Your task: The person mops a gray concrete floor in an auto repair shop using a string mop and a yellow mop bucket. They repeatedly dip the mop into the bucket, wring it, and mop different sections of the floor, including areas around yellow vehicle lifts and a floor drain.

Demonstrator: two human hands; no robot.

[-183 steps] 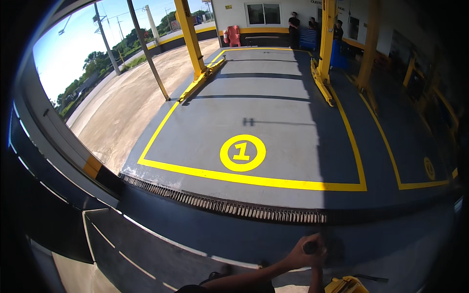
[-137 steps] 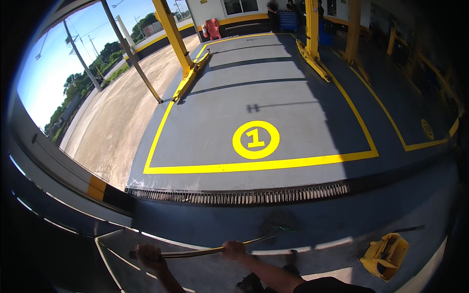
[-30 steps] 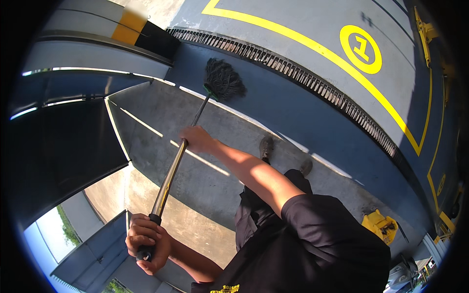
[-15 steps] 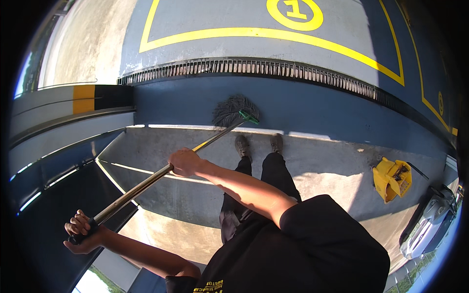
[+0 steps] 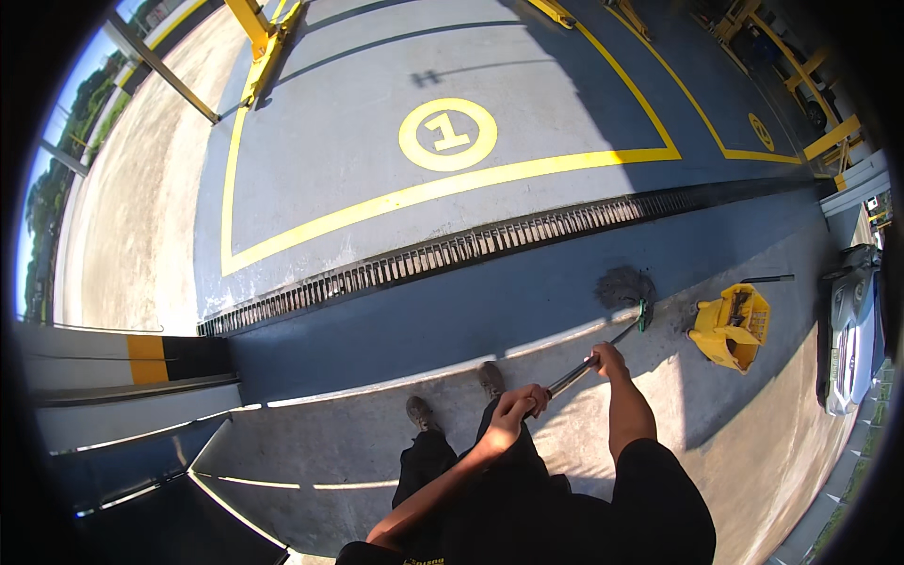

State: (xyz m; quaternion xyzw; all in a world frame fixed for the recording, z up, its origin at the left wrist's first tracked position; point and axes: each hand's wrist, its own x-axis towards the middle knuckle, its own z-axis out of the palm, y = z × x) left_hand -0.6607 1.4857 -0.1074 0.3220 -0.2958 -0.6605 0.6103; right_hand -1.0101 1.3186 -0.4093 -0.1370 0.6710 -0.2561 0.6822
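A string mop lies out to my right, its dark grey head point(image 5: 621, 286) spread on the blue-painted floor strip. A green clamp point(image 5: 643, 316) joins that head to the metal handle point(image 5: 572, 377), which slants back toward my body. My left hand point(image 5: 513, 414) is closed round the handle close to me. Further down the handle, my right hand point(image 5: 609, 360) is wrapped round it, nearer the mop head. Just right of the mop head, a yellow mop bucket with a wringer point(image 5: 732, 328) stands on the concrete.
A long drain grate point(image 5: 452, 252) crosses the floor ahead. Beyond it lies a grey bay with yellow lines point(image 5: 424, 193) and yellow lift posts point(image 5: 252, 33). A low wall with an orange-and-black end point(image 5: 151, 361) is at left. A car point(image 5: 852, 330) stands at far right.
The mop head has swung from ahead of my feet to the right, close to the bucket. Both hands moved right with the handle, and my view turned, showing more of the bay.
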